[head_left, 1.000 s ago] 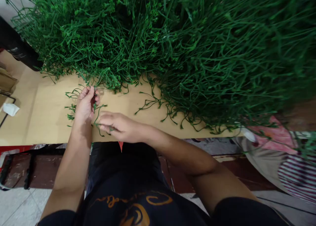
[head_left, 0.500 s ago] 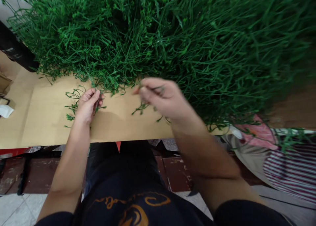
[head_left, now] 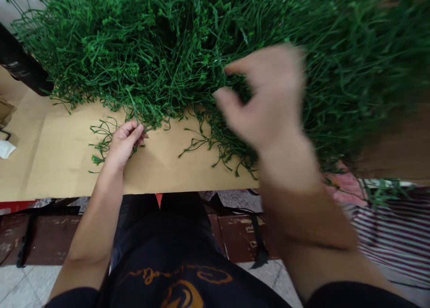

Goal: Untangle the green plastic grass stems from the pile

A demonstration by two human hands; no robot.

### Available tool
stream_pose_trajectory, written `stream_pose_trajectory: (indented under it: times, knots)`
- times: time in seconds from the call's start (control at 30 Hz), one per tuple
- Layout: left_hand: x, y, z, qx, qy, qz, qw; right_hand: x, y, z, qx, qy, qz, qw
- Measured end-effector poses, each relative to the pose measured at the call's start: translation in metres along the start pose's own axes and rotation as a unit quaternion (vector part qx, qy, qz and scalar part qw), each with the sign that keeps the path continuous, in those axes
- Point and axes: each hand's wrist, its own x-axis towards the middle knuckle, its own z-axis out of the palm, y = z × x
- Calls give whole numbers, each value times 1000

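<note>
A large heap of green artificial stems [head_left: 151, 43] covers the back and right of the cardboard-topped table [head_left: 67, 164]. My left hand [head_left: 126, 142] is at the heap's front edge, thumb and fingers pinched on a thin green stem; more stem tips show to its left, partly behind it. My right hand [head_left: 265, 93], blurred by motion, is over the middle right of the heap, thumb and index finger spread with nothing seen between them. Loose branching stems [head_left: 221, 151] lie on the cardboard to the left of my right wrist.
A black cylindrical object [head_left: 22, 63] leans at the far left. Below it lies a white piece [head_left: 6, 149] near the table's left side. At the right, a person's striped clothing [head_left: 399, 227] and a pink cloth [head_left: 346, 189] show beside the table edge.
My right hand has moved up and to the right over the heap, its fingers now apart; the stems it held are out of it. My left hand has shifted slightly right.
</note>
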Motion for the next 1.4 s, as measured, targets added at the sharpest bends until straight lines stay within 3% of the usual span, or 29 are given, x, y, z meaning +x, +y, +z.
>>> stream_pose_trajectory:
  times: [0.07,0.13,0.23,0.47,0.73,0.8,0.9,0.97,1.03,1.1,1.2,1.3,1.4]
  knots:
    - [0,-1,-1,12,-6,6,1000,-14,-27,44,-12,-84,-41,996]
    - [-1,-2,-2,14,-8,11,1000,-24,-47,80,12,-135,-31,990]
    - [-2,-3,-3,12,-6,19,1000,-31,-60,105,23,-167,28,985]
    - [-1,-3,0,61,-15,38,997,-29,-58,106,117,-177,66,975]
    - [2,-5,7,33,55,24,998,-36,-78,112,197,-155,49,967]
    - [7,-7,8,12,97,19,995,-43,-94,107,186,-160,-7,969]
    - [14,-6,6,-22,167,16,986,-51,-122,94,201,-161,-188,948]
    - [15,-5,4,2,140,29,990,-49,-132,87,211,-144,-237,937]
    - [10,-4,1,42,69,40,996,-40,-127,82,218,-137,-157,953]
    - [3,-3,1,63,10,48,997,-28,-108,80,233,-138,2,963]
    - [-4,-3,2,70,-26,50,996,-17,-78,81,226,-151,179,946]
    - [-4,-5,4,70,-34,56,995,-19,-65,84,181,-202,218,938]
    - [-1,-8,5,72,-40,76,994,-25,-68,89,148,-258,216,930]
